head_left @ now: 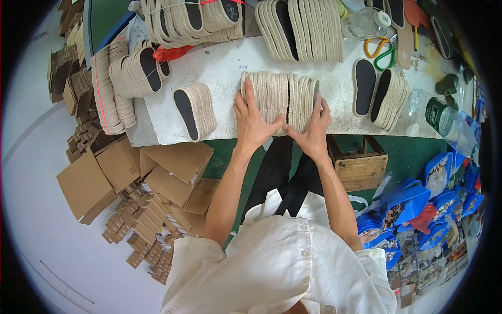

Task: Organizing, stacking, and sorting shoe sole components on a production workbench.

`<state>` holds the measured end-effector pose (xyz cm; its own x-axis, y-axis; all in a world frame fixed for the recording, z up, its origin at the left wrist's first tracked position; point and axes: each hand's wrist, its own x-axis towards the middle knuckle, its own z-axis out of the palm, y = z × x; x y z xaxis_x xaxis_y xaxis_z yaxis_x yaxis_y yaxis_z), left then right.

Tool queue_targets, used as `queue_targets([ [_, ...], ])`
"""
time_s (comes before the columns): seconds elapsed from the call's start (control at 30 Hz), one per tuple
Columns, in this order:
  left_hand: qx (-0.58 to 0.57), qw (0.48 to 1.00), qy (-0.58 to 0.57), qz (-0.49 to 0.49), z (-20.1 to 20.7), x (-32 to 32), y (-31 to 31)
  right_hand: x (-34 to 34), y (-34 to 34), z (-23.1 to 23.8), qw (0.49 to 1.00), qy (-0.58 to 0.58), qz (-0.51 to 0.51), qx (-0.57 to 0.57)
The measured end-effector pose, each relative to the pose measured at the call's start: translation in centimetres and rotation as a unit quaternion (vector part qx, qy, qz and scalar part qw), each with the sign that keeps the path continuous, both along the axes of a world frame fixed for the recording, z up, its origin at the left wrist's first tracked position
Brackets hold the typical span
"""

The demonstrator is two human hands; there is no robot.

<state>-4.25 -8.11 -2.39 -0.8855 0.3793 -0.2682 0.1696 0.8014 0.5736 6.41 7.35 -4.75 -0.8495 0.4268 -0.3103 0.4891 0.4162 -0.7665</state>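
A row of beige braided-rope shoe soles (pixel 267 95) stands on edge on the white worktable (pixel 225 107), just in front of me. My left hand (pixel 252 121) clasps its left end, fingers along the side and thumb across the near edge. At the right end, my right hand (pixel 312 130) presses inward with its fingers, its thumb almost meeting the other thumb. A dark line parts the row near its middle. To the left stands a smaller group of rope soles (pixel 201 111) with a black face outward. On the right are a black-faced sole (pixel 364 86) and another short stack (pixel 393 99).
Bigger sole stacks (pixel 314 31) line the table's back, with tied bundles (pixel 133 73) at its left. Scissors (pixel 384 52), a clear jar (pixel 366 23) and a plastic bottle (pixel 444 118) lie right. Cardboard boxes (pixel 120 167), a wooden stool (pixel 361 170) and blue baskets (pixel 405 201) stand below.
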Motion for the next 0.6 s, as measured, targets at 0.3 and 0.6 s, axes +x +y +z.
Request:
queue_targets([
  [0.3, -0.012, 1.000, -0.021, 0.008, 0.41, -0.08, 0.28, 0.00, 0.14, 0.19, 1.000, 0.006, 0.003, -0.005],
  [0.6, -0.014, 0.999, -0.033, 0.027, 0.47, 0.06, 0.50, -0.01, 0.06, 0.02, 1.000, 0.002, 0.007, -0.012],
])
